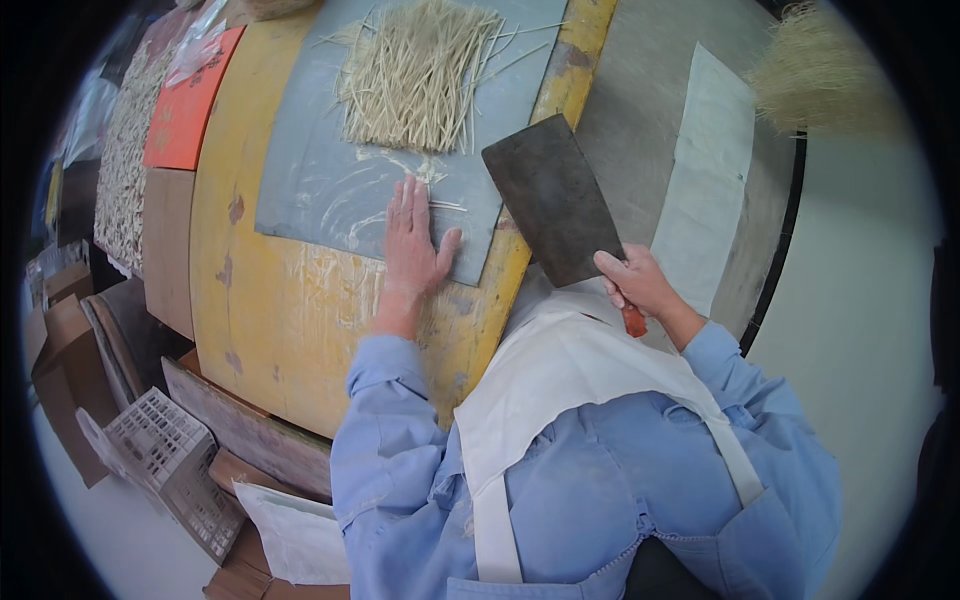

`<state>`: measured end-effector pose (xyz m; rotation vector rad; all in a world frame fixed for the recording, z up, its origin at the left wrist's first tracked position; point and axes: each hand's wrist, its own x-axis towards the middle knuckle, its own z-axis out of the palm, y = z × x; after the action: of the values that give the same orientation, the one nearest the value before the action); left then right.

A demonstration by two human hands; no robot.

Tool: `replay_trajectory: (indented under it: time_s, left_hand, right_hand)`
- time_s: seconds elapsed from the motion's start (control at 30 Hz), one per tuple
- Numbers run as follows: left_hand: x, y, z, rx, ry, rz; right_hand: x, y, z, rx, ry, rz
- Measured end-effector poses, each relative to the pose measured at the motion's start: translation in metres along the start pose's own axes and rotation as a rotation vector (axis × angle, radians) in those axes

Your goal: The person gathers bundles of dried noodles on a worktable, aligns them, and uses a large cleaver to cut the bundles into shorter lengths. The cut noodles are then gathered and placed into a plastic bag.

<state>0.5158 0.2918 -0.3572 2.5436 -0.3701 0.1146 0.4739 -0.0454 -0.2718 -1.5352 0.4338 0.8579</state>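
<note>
My right hand [637,279] grips the red handle of a broad cleaver [555,199], its dark rectangular blade pointing up and to the left over the table's edge. My left hand [412,236] lies palm down on a grey mat [307,180], fingers extended and thumb out to the side, beside a few short pale strands [447,205]. Beyond it on the mat rests a thick bundle of pale, thin noodle-like strands [420,82], some sticking out to the right. Whitish powder smears mark the mat around my fingertips.
The yellow wooden table [277,322] has worn patches. At its left stand a red box [193,101], a cardboard box [169,247] and a mass of pale pieces [124,157]. A white plastic crate [161,442] is lower left. A white cloth strip [709,180] and more strands [817,75] are right.
</note>
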Motion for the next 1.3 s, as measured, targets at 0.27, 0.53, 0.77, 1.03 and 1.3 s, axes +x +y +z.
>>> replay_trajectory:
  time_s: [0.27,0.53,0.77,1.03,1.3]
  left_hand:
    - [0.002,0.012,0.011,0.218,-0.027,-0.188]
    - [0.016,0.044,0.037,0.123,-0.029,-0.126]
    - [0.016,0.033,0.035,0.037,0.072,-0.157]
    - [0.020,0.042,0.038,0.149,-0.039,-0.113]
    - [0.028,0.060,0.051,0.156,-0.071,-0.124]
  right_hand:
    - [0.028,0.045,0.032,0.251,-0.047,0.102]
    - [0.032,0.053,0.048,0.317,-0.045,0.101]
    - [0.027,0.044,0.041,0.377,-0.066,0.157]
    - [0.032,0.046,0.056,0.287,-0.059,0.065]
    - [0.043,0.062,0.061,0.265,-0.107,0.058]
